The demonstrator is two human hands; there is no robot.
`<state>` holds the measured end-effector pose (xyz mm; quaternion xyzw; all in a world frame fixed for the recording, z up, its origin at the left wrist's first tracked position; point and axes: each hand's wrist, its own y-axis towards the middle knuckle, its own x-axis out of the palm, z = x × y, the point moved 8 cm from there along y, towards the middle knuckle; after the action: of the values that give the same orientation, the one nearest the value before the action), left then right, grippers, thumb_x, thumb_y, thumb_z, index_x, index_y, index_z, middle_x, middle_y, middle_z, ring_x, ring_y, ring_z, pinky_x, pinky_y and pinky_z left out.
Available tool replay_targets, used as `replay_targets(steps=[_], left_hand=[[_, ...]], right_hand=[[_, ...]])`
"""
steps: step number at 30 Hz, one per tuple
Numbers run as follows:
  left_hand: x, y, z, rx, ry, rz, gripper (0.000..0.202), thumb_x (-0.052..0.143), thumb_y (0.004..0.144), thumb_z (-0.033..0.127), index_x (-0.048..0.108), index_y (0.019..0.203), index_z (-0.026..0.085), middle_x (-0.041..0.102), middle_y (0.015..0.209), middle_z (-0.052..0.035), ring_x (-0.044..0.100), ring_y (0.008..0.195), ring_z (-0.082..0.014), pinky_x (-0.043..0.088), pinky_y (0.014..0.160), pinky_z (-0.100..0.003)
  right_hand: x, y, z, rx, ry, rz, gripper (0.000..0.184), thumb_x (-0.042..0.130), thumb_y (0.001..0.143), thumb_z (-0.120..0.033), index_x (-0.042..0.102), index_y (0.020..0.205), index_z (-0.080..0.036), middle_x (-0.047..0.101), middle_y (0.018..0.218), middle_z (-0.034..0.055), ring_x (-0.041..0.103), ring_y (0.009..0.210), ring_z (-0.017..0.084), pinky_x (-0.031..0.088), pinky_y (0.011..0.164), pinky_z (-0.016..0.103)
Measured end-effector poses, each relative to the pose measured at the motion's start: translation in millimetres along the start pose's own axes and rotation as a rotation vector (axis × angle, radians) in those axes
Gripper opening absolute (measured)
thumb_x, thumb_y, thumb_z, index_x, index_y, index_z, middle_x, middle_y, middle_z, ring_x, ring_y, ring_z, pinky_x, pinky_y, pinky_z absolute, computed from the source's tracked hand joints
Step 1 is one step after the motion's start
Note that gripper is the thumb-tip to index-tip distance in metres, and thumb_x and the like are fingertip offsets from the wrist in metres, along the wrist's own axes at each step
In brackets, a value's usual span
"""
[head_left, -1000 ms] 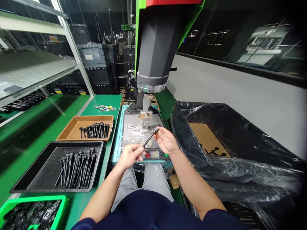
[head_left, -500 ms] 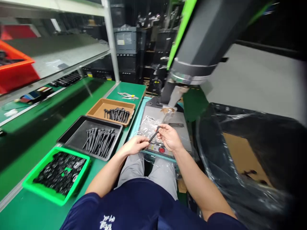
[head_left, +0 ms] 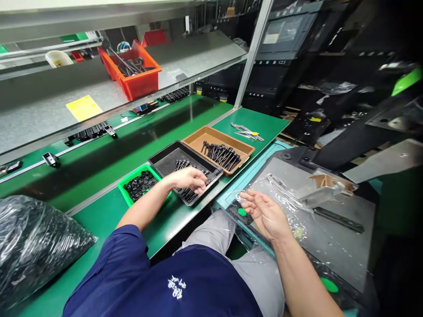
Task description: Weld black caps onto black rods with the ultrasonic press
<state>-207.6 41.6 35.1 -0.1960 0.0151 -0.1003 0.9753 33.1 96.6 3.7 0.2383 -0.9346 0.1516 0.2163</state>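
Observation:
My left hand point(head_left: 191, 179) hovers over the black tray point(head_left: 165, 162), its fingers loosely bent and pointing down. I see no part sticking out of it, though its fingertips are partly hidden. Thin black rods with wider heads point(head_left: 187, 193) lie in that tray under the hand. My right hand point(head_left: 266, 215) is raised over the front edge of the machine's grey plate point(head_left: 350, 246), fingers half curled and apart, with nothing visible between them. Close to its fingertips is a green button point(head_left: 242, 212). Clear plastic film point(head_left: 280, 193) covers part of the plate.
A brown tray point(head_left: 194, 135) of shorter black rods and a green bin point(head_left: 124, 191) of small black parts flank the black tray. Pliers point(head_left: 246, 132) lie at the back. A metal arm point(head_left: 390, 160) overhangs the plate. A bulging black bag point(head_left: 39, 251) sits left; an orange bin point(head_left: 142, 86) is shelved above.
Both hands held a black rod over the machine; now they are apart, the left over the black tray. No rod shows in the right hand. The view has turned left.

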Motion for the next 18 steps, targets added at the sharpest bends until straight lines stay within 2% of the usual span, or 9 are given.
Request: replay_targets(steps=[2, 4, 6, 8, 10, 12, 18], left_hand=[[-64.3, -7, -3, -0.005, 0.081, 0.246, 0.029, 0.083, 0.067, 0.029, 0.067, 0.084, 0.012, 0.074, 0.082, -0.0090, 0.067, 0.070, -0.0144, 0.048, 0.060, -0.023], [-124.1, -16, -12, -0.082, 0.178, 0.469, 0.024, 0.084, 0.065, 0.023, 0.065, 0.075, 0.012, 0.072, 0.075, -0.0054, 0.061, 0.061, -0.0099, 0.044, 0.055, -0.019], [-169.5, -23, -24, -0.210, 0.282, 0.622, 0.023, 0.083, 0.066, 0.020, 0.062, 0.069, 0.013, 0.066, 0.065, -0.0014, 0.055, 0.055, -0.0077, 0.044, 0.053, -0.019], [-199.3, -25, -36, -0.358, 0.416, 0.713, 0.023, 0.082, 0.068, 0.020, 0.060, 0.067, 0.014, 0.060, 0.058, 0.0017, 0.053, 0.052, -0.0077, 0.048, 0.056, -0.020], [-215.4, -21, -46, -0.472, 0.532, 0.750, 0.024, 0.082, 0.069, 0.020, 0.059, 0.066, 0.014, 0.055, 0.053, 0.0029, 0.054, 0.052, -0.0091, 0.051, 0.060, -0.023], [-221.6, -14, -56, -0.544, 0.600, 0.747, 0.024, 0.083, 0.068, 0.020, 0.060, 0.065, 0.014, 0.054, 0.051, 0.0021, 0.057, 0.054, -0.0120, 0.053, 0.062, -0.026], [-216.9, 4, -71, -0.633, 0.789, 0.639, 0.016, 0.081, 0.069, 0.021, 0.068, 0.073, 0.013, 0.065, 0.060, -0.0037, 0.066, 0.066, -0.0182, 0.053, 0.067, -0.027]], right_hand=[[-16, -4, 4, 0.012, 0.001, 0.060, 0.044, 0.093, 0.059, -0.051, 0.075, 0.087, -0.022, 0.075, 0.087, 0.0062, 0.066, 0.064, 0.013, 0.054, 0.053, 0.019], [-35, -10, 8, 0.032, 0.000, 0.111, 0.045, 0.094, 0.056, -0.050, 0.074, 0.084, -0.021, 0.074, 0.082, 0.0061, 0.065, 0.063, 0.014, 0.054, 0.052, 0.020], [-52, -16, 13, 0.053, -0.004, 0.150, 0.046, 0.094, 0.055, -0.050, 0.074, 0.084, -0.020, 0.073, 0.081, 0.0065, 0.065, 0.063, 0.014, 0.054, 0.052, 0.019], [-64, -22, 16, 0.063, -0.014, 0.182, 0.047, 0.094, 0.055, -0.050, 0.074, 0.085, -0.020, 0.073, 0.080, 0.0065, 0.064, 0.062, 0.014, 0.054, 0.052, 0.019], [-71, -26, 18, 0.064, -0.023, 0.208, 0.048, 0.095, 0.054, -0.049, 0.073, 0.086, -0.020, 0.073, 0.080, 0.0065, 0.064, 0.062, 0.014, 0.054, 0.052, 0.019], [-75, -30, 20, 0.069, -0.028, 0.234, 0.049, 0.095, 0.053, -0.048, 0.073, 0.086, -0.020, 0.072, 0.079, 0.0070, 0.063, 0.062, 0.014, 0.054, 0.052, 0.020], [-79, -37, 23, 0.083, -0.060, 0.305, 0.049, 0.096, 0.049, -0.048, 0.074, 0.082, -0.019, 0.071, 0.077, 0.0092, 0.063, 0.060, 0.015, 0.054, 0.052, 0.022]])
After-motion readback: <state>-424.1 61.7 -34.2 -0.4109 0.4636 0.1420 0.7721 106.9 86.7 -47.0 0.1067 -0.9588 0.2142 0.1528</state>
